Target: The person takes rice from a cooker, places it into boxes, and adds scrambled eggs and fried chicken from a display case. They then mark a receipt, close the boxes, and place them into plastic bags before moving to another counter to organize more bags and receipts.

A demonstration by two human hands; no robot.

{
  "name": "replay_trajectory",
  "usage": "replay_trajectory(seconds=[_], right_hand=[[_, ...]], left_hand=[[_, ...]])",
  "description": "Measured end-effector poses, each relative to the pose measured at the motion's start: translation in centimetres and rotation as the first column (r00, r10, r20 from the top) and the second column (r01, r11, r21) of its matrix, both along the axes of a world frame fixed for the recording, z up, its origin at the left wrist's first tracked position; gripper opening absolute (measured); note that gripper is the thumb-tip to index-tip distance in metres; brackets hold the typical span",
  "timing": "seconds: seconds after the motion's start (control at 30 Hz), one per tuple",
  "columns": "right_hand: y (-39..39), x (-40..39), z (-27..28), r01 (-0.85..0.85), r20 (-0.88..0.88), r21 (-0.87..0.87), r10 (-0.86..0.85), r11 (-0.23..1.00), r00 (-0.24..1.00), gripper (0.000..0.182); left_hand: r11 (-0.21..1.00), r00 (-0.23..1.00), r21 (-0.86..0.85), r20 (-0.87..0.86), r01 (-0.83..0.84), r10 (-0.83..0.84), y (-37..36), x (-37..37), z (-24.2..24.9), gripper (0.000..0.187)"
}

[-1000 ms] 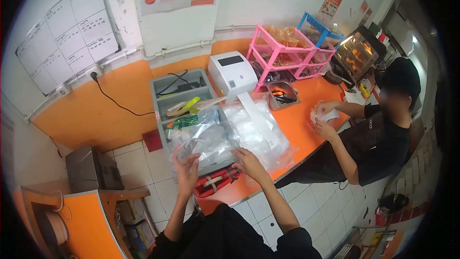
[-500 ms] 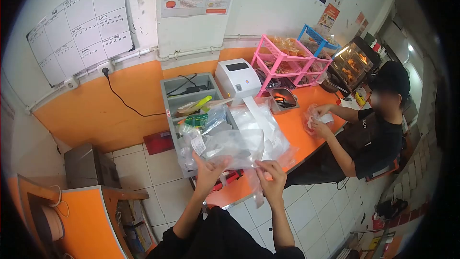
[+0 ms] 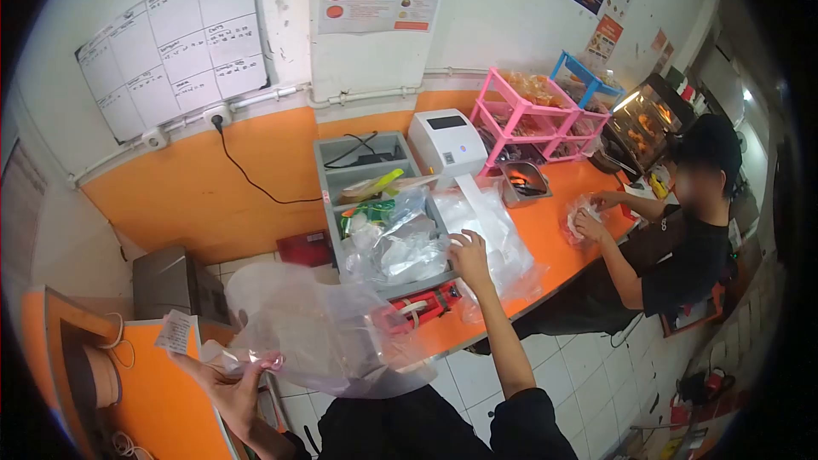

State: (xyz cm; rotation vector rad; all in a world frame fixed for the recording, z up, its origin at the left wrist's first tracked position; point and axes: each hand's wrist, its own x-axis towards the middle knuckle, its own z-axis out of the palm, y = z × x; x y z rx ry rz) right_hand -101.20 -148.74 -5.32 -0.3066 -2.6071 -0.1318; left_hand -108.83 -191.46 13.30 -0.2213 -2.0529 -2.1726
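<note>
My left hand (image 3: 232, 385) grips a large clear plastic bag (image 3: 319, 328) by its edge, low at the left, and the bag billows out toward the counter. A small white label (image 3: 176, 331) hangs at the bag's corner above that hand. My right hand (image 3: 469, 257) reaches forward and rests on the pile of clear plastic bags (image 3: 490, 223) lying on the orange counter (image 3: 554, 223), next to the grey tray (image 3: 356, 169) stuffed with crumpled plastic. Whether its fingers pinch a bag I cannot tell.
A white label printer (image 3: 447, 141) and pink racks (image 3: 528, 119) stand at the back. A metal pan (image 3: 523, 181) lies near them. A red tape dispenser (image 3: 422, 307) sits at the counter's front edge. A co-worker in black (image 3: 682, 247) handles a small bag (image 3: 584, 209) at right.
My left hand has pulled one clear bag off the pile and swung it down to the left. My right hand let go of it and went back to the pile.
</note>
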Motion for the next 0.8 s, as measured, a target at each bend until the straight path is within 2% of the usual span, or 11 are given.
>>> replay_trajectory(seconds=[0.1,0.17,0.23,0.33,0.4,0.43,0.47,0.57,0.63,0.73,0.8], right_hand=[[0.4,-1.0,2.6,-0.247,-0.472,-0.692,-0.165,0.679,0.866,0.014],[-2.9,-0.4,9.3,-0.505,-0.685,-0.705,-0.293,0.498,0.667,0.016],[-6.0,1.3,12.4,-0.582,-0.594,-0.78,-0.56,0.228,0.577,0.021],[-10.6,5.1,15.2,-0.609,-0.59,-0.792,-0.308,0.04,0.747,0.029],[-14.1,5.9,16.1,-0.604,-0.627,-0.774,-0.09,0.19,0.774,0.037],[-15.6,7.0,17.1,-0.599,-0.596,-0.801,-0.109,0.005,0.796,0.026],[-16.7,7.5,17.0,-0.566,-0.579,-0.814,-0.089,0.131,0.811,0.027],[-19.3,9.8,21.3,-0.427,-0.435,-0.849,0.049,0.312,0.899,0.025],[-20.2,12.2,23.5,-0.215,-0.227,-0.911,0.008,0.353,0.974,0.023],[-19.4,17.6,21.6,-0.244,-0.248,-0.959,-0.012,0.141,0.969,0.015],[-19.5,21.7,21.2,-0.287,-0.302,-0.948,-0.114,0.134,0.946,0.012]], left_hand=[[0.996,0.998,-0.065,0.023,-0.061,0.062,0.0,0.5,0.2,0.12],[0.995,0.993,-0.086,-0.1,0.058,-0.066,0.1,-0.1,-0.2,0.119],[0.971,0.953,-0.189,-0.239,0.144,-0.188,0.1,-0.8,-0.4,0.114],[0.95,0.88,-0.191,-0.365,0.249,-0.304,3.1,-0.2,0.4,0.087],[0.872,0.812,-0.283,-0.332,0.399,-0.48,4.0,-0.1,-1.1,0.075],[0.831,0.775,-0.265,-0.304,0.489,-0.554,4.8,0.2,-1.4,0.071],[0.787,0.743,-0.12,-0.271,0.605,-0.612,6.2,1.3,-1.2,0.069],[0.763,0.557,-0.439,-0.522,0.474,-0.646,8.6,2.6,-4.4,0.087],[0.686,0.451,-0.338,-0.556,0.644,-0.698,10.6,4.8,-5.8,0.088],[0.427,0.235,-0.304,-0.507,0.851,-0.829,13.4,9.2,-2.6,0.094],[0.253,0.078,-0.349,-0.445,0.902,-0.892,14.9,12.2,-0.9,0.093]])
